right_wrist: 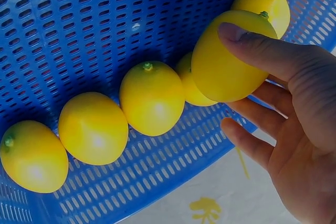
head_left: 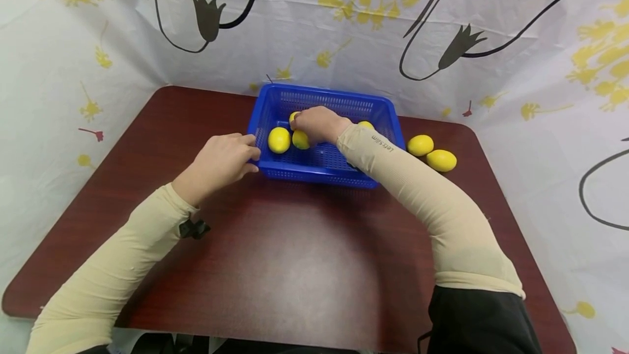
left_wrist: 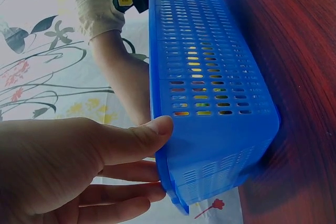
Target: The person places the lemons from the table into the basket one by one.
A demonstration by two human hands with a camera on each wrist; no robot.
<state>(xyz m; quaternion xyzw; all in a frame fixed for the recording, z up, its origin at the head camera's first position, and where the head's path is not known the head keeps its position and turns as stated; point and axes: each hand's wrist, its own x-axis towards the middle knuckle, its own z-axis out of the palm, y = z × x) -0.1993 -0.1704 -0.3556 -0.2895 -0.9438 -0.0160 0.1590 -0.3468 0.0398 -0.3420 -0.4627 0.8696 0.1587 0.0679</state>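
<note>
Right hand (head_left: pixel 319 123): You reach down into the blue basket (head_left: pixel 314 174), holding a single lemon between thumb and fingers.
Held lemon (right_wrist: pixel 228 64): It sits inside the grasp, your thumb (right_wrist: pixel 262 50) laid across its upper face near the green stem nub, the fingers showing at its lower edge; the lowest finger in view stands clear of the skin.
Lemons behind the grip: One lemon (right_wrist: pixel 275 6) shows past the thumb, partly covered by the held fruit; a second lemon (right_wrist: pixel 190 88) peeks from its other side, also partly covered.
Row in the basket: Three more, a near lemon (right_wrist: pixel 152 98), a middle lemon (right_wrist: pixel 93 128) and an end lemon (right_wrist: pixel 34 156), lie side by side, well apart from your fingers.
Left hand (head_left: pixel 218 160): You pinch the basket's rim at its near left corner, thumb against the outside, other fingers over the edge.
Outside the basket: A pair of lemons (head_left: pixel 441 161) rests on the dark red table (head_left: pixel 285 255), just beside the basket's right end and away from both hands.
Dress and backdrop: Pale sleeves (head_left: pixel 408 179) cover your forearms before a white cloth (head_left: pixel 275 26) printed with yellow and grey flowers.
</note>
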